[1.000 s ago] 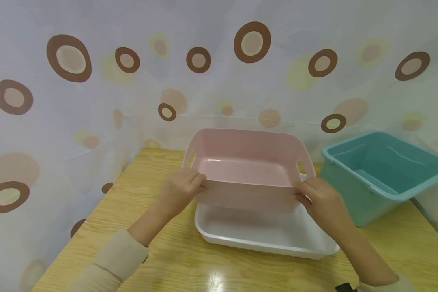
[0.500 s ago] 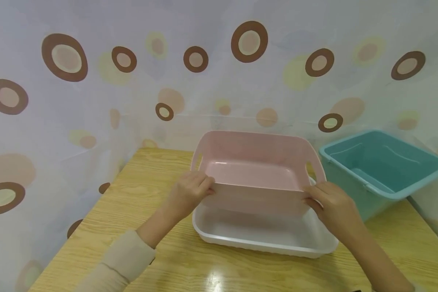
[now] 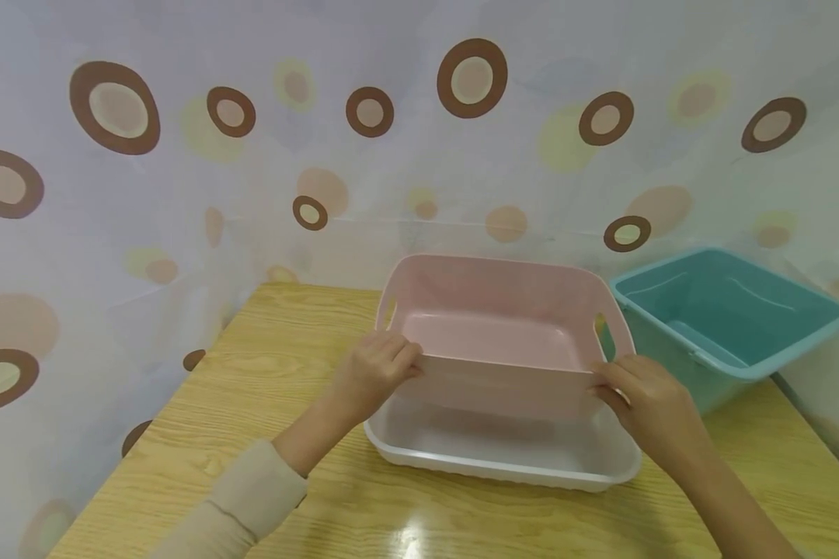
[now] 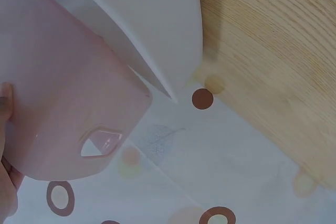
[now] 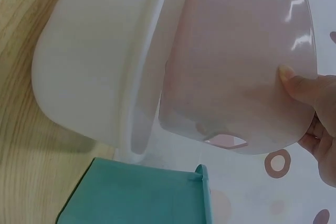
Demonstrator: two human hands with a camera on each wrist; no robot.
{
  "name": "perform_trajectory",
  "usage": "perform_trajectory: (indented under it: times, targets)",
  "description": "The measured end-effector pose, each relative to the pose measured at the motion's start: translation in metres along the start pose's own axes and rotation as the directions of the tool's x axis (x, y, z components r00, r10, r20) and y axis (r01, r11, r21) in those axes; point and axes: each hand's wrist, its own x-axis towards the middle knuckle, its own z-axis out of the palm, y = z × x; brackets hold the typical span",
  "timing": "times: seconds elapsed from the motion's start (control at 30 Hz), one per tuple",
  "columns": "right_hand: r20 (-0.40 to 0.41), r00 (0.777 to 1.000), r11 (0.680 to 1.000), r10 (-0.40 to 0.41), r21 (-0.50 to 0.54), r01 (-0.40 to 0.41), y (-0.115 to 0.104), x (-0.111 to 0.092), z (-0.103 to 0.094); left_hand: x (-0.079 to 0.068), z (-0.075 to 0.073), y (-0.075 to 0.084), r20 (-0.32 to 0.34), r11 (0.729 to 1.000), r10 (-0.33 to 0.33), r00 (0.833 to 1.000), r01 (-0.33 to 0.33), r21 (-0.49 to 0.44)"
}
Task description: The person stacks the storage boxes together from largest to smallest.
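A pink plastic basket (image 3: 503,283) with a cut-out handle hole at each end is above the white plastic tub (image 3: 489,466), tilted so its inside faces me. My left hand (image 3: 374,376) grips the left part of its near rim. On the right part of that rim, my right hand (image 3: 653,404) pinches with the thumb outside, as the right wrist view shows. The basket's lower edge reaches the mouth of the tub; whether they touch I cannot tell. Nothing is visible inside the basket, and its body hides the tub's back.
Just right of the white tub stands a teal bin (image 3: 734,310), close to my right hand. The wooden table (image 3: 266,357) extends left and in front. Behind and at the sides hangs a pale sheet (image 3: 405,46) patterned with circles.
Both hands have carried the pink basket slightly right and down over the white tub, keeping hold of its near rim. The whole head view has shifted a little.
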Motion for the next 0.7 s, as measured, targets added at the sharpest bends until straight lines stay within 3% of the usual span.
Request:
perform_trajectory:
  times: [0.7]
  targets:
    - [0.074, 0.997, 1.000, 0.028, -0.017, -0.026, -0.001, -0.018, -0.001, -0.009, 0.009, 0.011, -0.011, 1.000, 0.014, 1.000, -0.014, -0.010]
